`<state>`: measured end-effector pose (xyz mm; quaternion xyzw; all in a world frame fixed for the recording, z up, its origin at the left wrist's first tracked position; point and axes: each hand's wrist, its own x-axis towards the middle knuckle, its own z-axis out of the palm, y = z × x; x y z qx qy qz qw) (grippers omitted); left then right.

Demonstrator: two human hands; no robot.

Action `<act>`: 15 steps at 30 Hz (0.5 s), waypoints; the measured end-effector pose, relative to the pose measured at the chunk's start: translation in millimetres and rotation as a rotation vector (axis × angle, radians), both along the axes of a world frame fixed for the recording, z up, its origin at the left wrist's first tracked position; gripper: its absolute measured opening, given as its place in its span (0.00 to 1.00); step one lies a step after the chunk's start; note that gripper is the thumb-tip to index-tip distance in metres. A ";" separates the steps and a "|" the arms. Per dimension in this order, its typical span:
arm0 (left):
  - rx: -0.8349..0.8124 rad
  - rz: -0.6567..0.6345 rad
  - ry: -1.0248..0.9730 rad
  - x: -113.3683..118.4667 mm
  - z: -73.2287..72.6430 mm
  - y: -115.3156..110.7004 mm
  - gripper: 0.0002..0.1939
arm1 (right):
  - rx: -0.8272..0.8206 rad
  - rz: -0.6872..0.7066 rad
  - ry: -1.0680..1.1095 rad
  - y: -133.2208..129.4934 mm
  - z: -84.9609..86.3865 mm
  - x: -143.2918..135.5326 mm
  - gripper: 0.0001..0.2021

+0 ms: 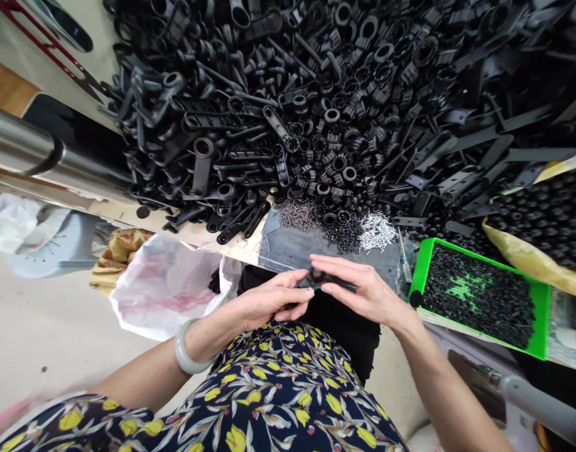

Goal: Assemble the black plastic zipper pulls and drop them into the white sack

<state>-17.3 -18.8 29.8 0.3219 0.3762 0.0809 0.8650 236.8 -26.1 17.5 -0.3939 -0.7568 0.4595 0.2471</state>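
Note:
Just past the table's front edge, my left hand (278,295) and my right hand (351,282) meet over a black plastic part (337,282). Thumb and fingers of the left hand pinch its left end. The right hand's fingers lie over its other end, with the thumb below, so much of the part is hidden. Beyond my hands on a worn grey mat (297,248) lie a pile of small brownish pins (299,215), tiny black pieces (343,235) and silvery-white pins (377,231).
A large heap of black plastic handles and rings (288,113) covers the table. At right stands a green tray (542,314) of small black pieces, beside a yellow bag (532,251). A white plastic bag (160,282) hangs at left, below a steel flask (24,141).

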 end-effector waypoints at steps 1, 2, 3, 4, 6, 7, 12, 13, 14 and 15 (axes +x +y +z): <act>0.059 0.026 0.037 -1.5 0.8 1.8 0.24 | 0.024 -0.080 -0.002 -3.7 1.5 3.2 0.22; 0.135 0.056 0.090 -2.9 1.8 4.3 0.23 | 0.058 -0.184 -0.007 -7.4 2.1 6.8 0.21; 0.231 0.084 0.157 -4.1 2.8 7.4 0.21 | 0.101 -0.301 -0.015 -10.7 1.8 10.3 0.18; 0.345 0.100 0.230 -4.8 3.5 10.8 0.19 | 0.147 -0.415 -0.029 -13.5 0.5 13.4 0.14; 0.623 0.089 0.395 -3.7 3.6 17.7 0.16 | 0.220 -0.563 -0.086 -17.4 -4.3 17.3 0.08; 0.774 0.070 0.484 -2.0 2.5 20.7 0.16 | 0.241 -0.583 -0.128 -18.4 -7.1 17.8 0.06; 1.181 0.011 0.774 9.3 -12.9 27.0 0.19 | 0.296 -0.486 -0.346 -15.3 -16.6 7.7 0.08; 1.190 0.027 0.795 10.4 -16.6 27.0 0.25 | 0.319 -0.470 -0.389 -13.6 -17.6 4.7 0.08; 1.200 0.049 0.813 11.0 -19.8 27.0 0.29 | 0.348 -0.459 -0.437 -11.5 -18.7 1.9 0.08; 1.218 0.071 0.832 11.0 -22.5 26.9 0.29 | 0.383 -0.447 -0.490 -9.3 -20.0 -0.6 0.09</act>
